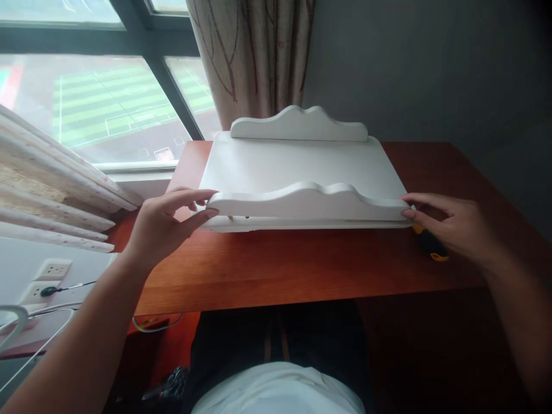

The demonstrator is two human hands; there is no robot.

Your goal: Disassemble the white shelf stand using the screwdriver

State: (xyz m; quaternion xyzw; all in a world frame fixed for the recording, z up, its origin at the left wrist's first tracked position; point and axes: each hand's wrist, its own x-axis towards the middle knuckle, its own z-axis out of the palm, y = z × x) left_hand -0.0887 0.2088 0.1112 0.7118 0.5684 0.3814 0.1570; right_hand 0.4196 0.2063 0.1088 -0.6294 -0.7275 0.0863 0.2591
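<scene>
A white board with a wavy top edge (pixel 308 202) stands upright along the near edge of a flat white panel (pixel 297 161). My left hand (pixel 166 221) pinches its left end between thumb and fingers. At the other end, my right hand (pixel 452 221) grips it the same way. A small peg shows in a narrow gap under the board's left part. Along the panel's far edge stands a matching wavy white board (pixel 299 125). Just under my right hand lies a black and yellow tool handle (pixel 431 244), the rest of it hidden.
The reddish-brown wooden table (pixel 259 264) carries the panel. A curtain (pixel 263 57) and window frame (pixel 159 75) border its far left side. Wall sockets (pixel 45 282) with a plugged-in cable are at lower left. A grey wall (pixel 422 75) stands behind.
</scene>
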